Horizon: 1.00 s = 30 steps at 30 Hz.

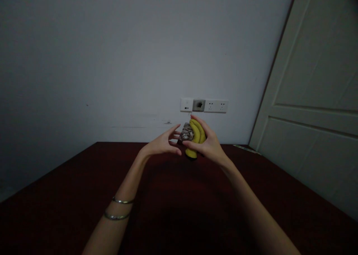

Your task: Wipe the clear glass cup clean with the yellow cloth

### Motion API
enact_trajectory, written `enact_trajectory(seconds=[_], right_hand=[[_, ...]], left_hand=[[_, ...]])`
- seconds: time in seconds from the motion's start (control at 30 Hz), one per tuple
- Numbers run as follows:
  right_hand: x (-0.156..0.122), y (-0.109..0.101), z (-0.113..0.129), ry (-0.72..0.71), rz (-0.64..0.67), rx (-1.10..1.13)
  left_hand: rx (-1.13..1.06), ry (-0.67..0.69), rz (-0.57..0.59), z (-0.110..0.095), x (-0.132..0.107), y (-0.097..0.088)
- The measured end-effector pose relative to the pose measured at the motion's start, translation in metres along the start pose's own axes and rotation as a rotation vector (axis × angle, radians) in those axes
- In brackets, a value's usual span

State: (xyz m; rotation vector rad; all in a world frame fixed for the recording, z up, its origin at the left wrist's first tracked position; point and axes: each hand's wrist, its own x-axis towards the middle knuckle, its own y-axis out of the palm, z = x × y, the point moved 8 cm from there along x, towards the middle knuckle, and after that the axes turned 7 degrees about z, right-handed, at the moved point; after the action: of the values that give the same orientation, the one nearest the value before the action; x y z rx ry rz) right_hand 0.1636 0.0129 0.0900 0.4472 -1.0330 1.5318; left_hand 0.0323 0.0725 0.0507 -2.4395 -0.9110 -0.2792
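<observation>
Two yellow bananas (196,133) side by side are gripped in my right hand (210,144), its thumb across the front and its fingers around the far side. Their dark lower ends point down toward the table. Against the bananas' left side is a dark, shiny, crinkled wrapper or packet (187,132); its contents and what supports it cannot be made out. My left hand (163,142) is just left of it with thumb and fingers spread. The left fingertips come close to the packet, and whether they touch it is unclear.
A dark red table (179,195) spreads beneath both arms and meets a pale wall (140,61). White power sockets (215,106) are set in the wall behind my hands. A panelled door (316,98) rises at right, near a flat strip (246,149) on the table's back edge.
</observation>
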Motion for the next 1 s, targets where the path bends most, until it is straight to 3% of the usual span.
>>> enact_trajectory(seconds=[0.07,0.17,0.27,0.4,0.6,0.83,0.9,1.0], right_hand=[[0.001,0.003,-0.007,0.071,-0.006,0.111],[0.001,0.012,-0.010,0.135,0.016,0.221],[0.001,0.018,-0.007,0.154,0.040,0.245],[-0.001,0.023,-0.007,0.157,0.088,0.230],[0.000,0.013,-0.013,0.064,-0.093,0.093],[-0.009,0.019,0.019,-0.262,-0.132,-0.034],[-0.010,0.017,0.019,-0.271,-0.151,-0.008],[-0.006,0.011,0.001,-0.145,-0.211,0.111]], left_hand=[[0.044,0.026,-0.068,-0.003,0.000,-0.004],[0.074,0.082,-0.047,-0.009,0.001,0.002],[0.125,0.139,-0.047,-0.016,0.001,0.004],[0.293,0.162,-0.133,-0.021,0.000,-0.004],[0.500,0.223,-0.172,-0.027,-0.001,-0.002],[0.393,0.186,-0.125,-0.025,-0.001,0.005],[0.368,0.186,-0.134,-0.026,0.000,0.004],[0.332,0.198,-0.113,-0.026,0.001,0.007]])
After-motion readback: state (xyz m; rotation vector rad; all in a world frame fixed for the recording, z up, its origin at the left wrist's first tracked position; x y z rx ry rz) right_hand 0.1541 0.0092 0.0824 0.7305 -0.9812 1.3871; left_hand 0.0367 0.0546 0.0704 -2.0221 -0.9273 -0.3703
